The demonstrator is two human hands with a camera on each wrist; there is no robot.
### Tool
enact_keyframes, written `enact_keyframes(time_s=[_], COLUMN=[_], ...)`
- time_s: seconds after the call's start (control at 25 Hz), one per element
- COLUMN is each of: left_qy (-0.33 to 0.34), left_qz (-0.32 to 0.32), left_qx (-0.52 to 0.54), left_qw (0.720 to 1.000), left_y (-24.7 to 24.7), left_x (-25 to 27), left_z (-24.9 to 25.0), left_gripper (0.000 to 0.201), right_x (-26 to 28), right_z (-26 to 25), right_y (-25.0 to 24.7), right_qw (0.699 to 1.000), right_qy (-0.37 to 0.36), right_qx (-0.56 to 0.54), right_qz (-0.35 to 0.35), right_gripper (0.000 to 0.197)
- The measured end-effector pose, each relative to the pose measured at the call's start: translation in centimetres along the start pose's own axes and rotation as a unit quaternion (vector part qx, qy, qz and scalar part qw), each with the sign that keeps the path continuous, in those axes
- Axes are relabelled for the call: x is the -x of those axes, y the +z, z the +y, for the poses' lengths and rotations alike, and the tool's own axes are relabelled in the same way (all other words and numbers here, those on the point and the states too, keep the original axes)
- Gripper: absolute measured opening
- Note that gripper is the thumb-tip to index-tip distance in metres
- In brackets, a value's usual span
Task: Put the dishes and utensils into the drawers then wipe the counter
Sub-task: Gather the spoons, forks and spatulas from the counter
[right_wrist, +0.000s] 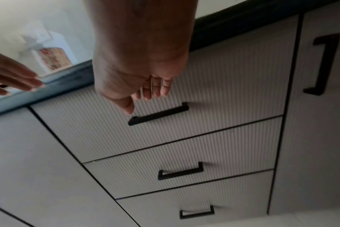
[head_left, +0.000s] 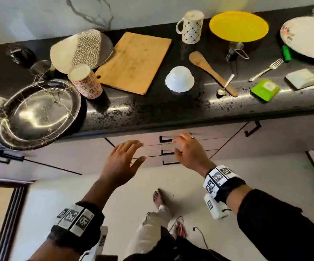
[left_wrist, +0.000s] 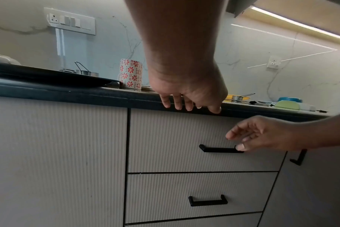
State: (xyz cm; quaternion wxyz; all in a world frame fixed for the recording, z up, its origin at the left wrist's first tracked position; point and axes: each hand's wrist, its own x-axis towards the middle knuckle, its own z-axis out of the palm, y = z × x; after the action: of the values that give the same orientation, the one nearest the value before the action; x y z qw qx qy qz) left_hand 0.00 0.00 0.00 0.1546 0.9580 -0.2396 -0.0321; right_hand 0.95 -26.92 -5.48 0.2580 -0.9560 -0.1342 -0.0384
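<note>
Three shut drawers sit stacked under the black counter (head_left: 152, 110). My right hand (head_left: 176, 146) hovers open at the top drawer's black handle (head_left: 164, 139). In the left wrist view its thumb lies against the handle (left_wrist: 217, 149); the fingers are not curled round it. My left hand (head_left: 141, 150) is open and holds nothing, in front of the top drawer (head_left: 148, 139). On the counter stand a steel plate (head_left: 39, 113), a floral mug (head_left: 86, 81), a cutting board (head_left: 135, 61), an upturned white bowl (head_left: 179, 79), a wooden spatula (head_left: 209, 70), a spoon (head_left: 226, 85) and a fork (head_left: 265, 69).
Farther back are a patterned mug (head_left: 190, 27), a yellow plate (head_left: 238, 26), a white flowered plate (head_left: 307, 36) and stacked plates (head_left: 80, 48). A green sponge (head_left: 264, 89) and a white pad (head_left: 300, 78) lie near the counter's front edge. Cupboard doors flank the drawers.
</note>
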Motion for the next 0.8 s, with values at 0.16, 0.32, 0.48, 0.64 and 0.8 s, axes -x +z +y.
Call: enact_keyframes(time_s=[0.16,0.32,0.48,0.64,0.8], left_qy=[-0.027,-0.005,0.000,-0.030,-0.085], left_qz=[-0.036,-0.046,-0.013,0.081,0.047], left_qx=[-0.026,-0.022,0.001,0.011,-0.009], left_qw=[0.999,0.999,1.000,0.996,0.995], left_y=[0.5,1.8,3.0,3.6,4.6], left_x=[-0.1,-1.3,-2.2,-1.3,0.1], left_z=[-1.1,-2.6,-3.7,-3.6,-2.6], left_gripper=[0.056,0.059,0.055,0.053,0.062], right_x=[-1.9,-3.7,-3.7,-2.3,0.5], right_z=[0.7,1.1,0.4,-0.9,-1.2], right_y=[1.3,2.3,3.7,4.2,2.5], right_qw=[0.983,0.932,0.911,0.913,0.926], right_qy=[0.105,0.212,0.260,0.289,0.244], right_qx=[0.069,0.118,0.133,0.120,0.098], right_qz=[-0.134,-0.270,-0.291,-0.262,-0.273], right_gripper=[0.058,0.070,0.078,0.079,0.074])
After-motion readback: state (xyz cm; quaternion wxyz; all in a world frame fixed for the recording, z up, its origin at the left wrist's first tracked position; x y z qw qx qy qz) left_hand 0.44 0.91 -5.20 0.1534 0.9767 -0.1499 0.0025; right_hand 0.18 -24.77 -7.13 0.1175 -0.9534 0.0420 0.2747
